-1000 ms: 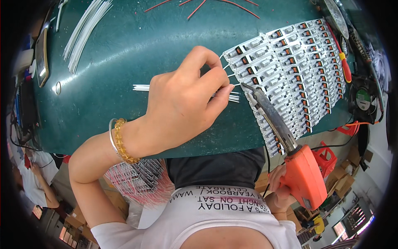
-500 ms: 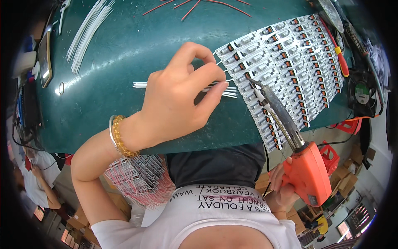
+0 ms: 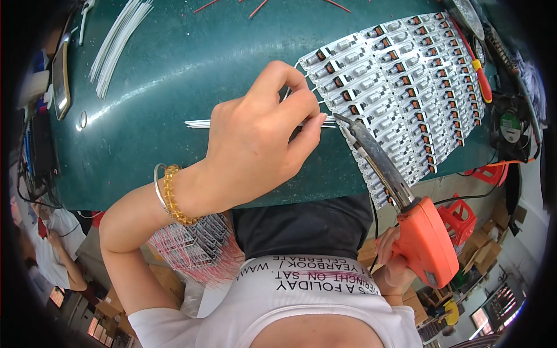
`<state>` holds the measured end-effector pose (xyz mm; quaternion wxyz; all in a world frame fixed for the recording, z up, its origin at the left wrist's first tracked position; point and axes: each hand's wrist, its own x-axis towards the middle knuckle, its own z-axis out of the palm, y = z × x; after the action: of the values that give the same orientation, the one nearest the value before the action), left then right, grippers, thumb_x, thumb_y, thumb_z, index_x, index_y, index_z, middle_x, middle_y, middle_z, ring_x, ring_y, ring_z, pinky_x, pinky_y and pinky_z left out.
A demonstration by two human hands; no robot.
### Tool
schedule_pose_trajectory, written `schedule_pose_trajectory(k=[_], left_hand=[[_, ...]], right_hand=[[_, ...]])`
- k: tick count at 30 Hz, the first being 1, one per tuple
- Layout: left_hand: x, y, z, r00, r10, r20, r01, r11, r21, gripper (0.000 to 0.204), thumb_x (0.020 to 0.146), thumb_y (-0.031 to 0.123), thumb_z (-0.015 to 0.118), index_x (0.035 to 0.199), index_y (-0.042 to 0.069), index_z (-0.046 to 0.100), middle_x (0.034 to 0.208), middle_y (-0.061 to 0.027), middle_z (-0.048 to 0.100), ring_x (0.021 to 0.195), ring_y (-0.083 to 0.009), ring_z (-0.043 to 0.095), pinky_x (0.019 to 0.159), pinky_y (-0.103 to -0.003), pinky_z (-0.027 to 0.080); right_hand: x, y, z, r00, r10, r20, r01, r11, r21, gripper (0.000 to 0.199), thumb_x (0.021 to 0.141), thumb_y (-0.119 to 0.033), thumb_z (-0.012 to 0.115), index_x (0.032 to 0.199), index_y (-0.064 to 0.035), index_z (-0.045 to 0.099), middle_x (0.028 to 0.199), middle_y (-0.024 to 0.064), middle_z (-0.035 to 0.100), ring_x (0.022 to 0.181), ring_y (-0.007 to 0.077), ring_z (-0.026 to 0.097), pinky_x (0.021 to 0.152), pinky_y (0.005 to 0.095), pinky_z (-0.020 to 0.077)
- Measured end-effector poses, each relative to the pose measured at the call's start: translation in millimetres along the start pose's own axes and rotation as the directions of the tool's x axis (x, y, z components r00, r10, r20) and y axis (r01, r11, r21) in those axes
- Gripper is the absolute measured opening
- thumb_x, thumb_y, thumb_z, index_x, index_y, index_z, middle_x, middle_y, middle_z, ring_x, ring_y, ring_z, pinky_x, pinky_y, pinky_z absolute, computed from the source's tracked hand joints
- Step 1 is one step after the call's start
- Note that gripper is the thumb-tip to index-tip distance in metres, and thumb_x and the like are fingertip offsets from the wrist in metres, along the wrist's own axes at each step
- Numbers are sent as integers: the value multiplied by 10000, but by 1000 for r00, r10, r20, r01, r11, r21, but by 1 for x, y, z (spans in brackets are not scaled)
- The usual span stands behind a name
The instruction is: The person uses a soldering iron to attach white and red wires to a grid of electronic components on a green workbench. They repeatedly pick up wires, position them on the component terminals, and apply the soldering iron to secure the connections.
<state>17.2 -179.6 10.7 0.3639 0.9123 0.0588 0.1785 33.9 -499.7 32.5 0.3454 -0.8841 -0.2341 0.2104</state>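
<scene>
My left hand (image 3: 255, 139) is closed in a pinch at the left edge of a panel of small circuit boards (image 3: 400, 93). Thin white wires run between its fingers and that edge; the exact hold is partly hidden behind the fingers. Under the palm lies a small bundle of white wires (image 3: 198, 124), sticking out on both sides. My right hand (image 3: 390, 258) grips an orange soldering gun (image 3: 428, 243) at the lower right. Its dark tip (image 3: 342, 118) is at the panel's left edge, close to my left fingertips; whether it touches is unclear.
More white wires (image 3: 119, 46) and a phone (image 3: 62, 81) lie at the far left, near a small ring (image 3: 83, 119). Red wires are at the top edge. A red-and-yellow screwdriver (image 3: 481, 81) and a fan (image 3: 512, 127) stand right of the panel. Wired boards (image 3: 197, 249) sit below the table edge.
The soldering tip has shifted left and slightly nearer, from over the boards to the panel's edge. My left hand has moved a little to the right, still pinching.
</scene>
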Motion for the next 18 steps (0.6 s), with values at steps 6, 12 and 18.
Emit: schedule_pose_trajectory(k=[6,12,18], left_hand=[[0,2,2,1000,-3,-14,3,1000,29,105,772,2,734,810,5,637,948,-80,594,648,-155,649,542,-272,501],[0,1,3,1000,6,-29,-5,999,48,110,763,2,738,813,12,641,950,-83,596,613,-159,628,530,-275,487],[2,6,-3,1000,-4,9,4,1000,2,98,770,11,744,823,13,662,983,-90,599,617,-137,618,501,-257,467]], right_hand=[[2,6,12,982,-46,-182,151,771,619,820,871,-616,622,1289,73,469,507,-41,441,432,87,435,467,265,409],[5,-6,16,990,8,-141,75,819,569,848,870,-636,607,1313,71,452,507,-51,434,418,83,426,463,259,395],[3,4,19,972,-64,-227,187,795,577,878,852,-666,596,1289,82,452,507,-51,436,409,84,425,461,252,395]])
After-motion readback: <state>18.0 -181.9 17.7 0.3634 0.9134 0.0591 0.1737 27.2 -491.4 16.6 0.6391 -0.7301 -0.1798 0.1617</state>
